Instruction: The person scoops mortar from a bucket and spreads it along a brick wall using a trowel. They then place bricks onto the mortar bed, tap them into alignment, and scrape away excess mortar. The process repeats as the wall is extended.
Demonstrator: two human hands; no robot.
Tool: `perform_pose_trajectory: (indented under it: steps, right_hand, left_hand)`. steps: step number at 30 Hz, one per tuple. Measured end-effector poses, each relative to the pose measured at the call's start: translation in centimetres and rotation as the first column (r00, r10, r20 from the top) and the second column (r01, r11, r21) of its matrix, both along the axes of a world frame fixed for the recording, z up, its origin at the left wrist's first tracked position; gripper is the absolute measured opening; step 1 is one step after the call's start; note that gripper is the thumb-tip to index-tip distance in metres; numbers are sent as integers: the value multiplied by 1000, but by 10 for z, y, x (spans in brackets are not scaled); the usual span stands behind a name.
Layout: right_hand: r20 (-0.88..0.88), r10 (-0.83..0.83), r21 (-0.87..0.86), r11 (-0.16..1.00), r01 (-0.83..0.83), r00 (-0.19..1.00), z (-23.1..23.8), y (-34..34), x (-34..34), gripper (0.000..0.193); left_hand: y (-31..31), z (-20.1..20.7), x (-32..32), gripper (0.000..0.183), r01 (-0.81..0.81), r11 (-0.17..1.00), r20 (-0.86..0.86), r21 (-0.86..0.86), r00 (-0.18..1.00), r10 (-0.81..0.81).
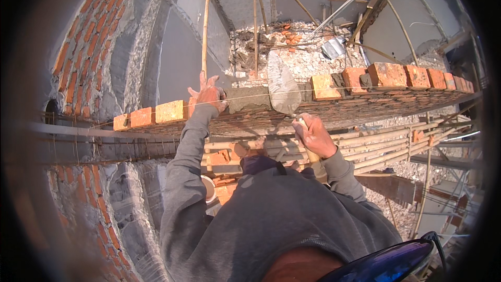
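My right hand [315,137] is closed around the wooden handle of a trowel [283,86]. Its broad blade, coated with pale mortar, points away from me over the wall top. Grey mortar [248,98] lies along the wall top to the left of the blade. With fingers spread, my left hand [207,96] rests on the wall top at the left end of this mortar, beside an orange brick [171,111]; what lies under its palm is hidden. Right of the blade, a brick [325,87] begins a row set with gaps. A thin string [297,91] runs along the row.
Bamboo poles [376,149] form scaffolding on my side, with loose bricks [222,157] and a white bucket [208,188] near my body. Beyond the wall, upright bamboo poles [206,31] stand over rubble [302,60]. Brick walls [86,57] rise at the left.
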State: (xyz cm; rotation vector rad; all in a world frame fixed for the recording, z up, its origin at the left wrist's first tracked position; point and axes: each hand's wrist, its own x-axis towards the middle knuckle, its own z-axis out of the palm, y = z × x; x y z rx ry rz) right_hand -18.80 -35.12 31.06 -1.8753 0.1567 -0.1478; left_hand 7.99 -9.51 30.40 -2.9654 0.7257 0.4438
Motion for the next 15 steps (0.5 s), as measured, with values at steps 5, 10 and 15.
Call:
perform_pose_trajectory:
  steps: [5,10,15]
  right_hand:
    - [26,2,-12,1000,-1,1000,1,-2,1,25]
    - [-56,11,86,996,-6,998,7,-1,2,24]
    - [-87,17,153,988,-4,996,15,0,2,23]
  left_hand:
    - [-1,-1,-3,20,41,999,-13,-9,999,-41]
    - [-6,-1,-5,21,80,995,-26,56,997,-79]
    - [-9,-1,-9,27,106,989,-9,107,994,-105]
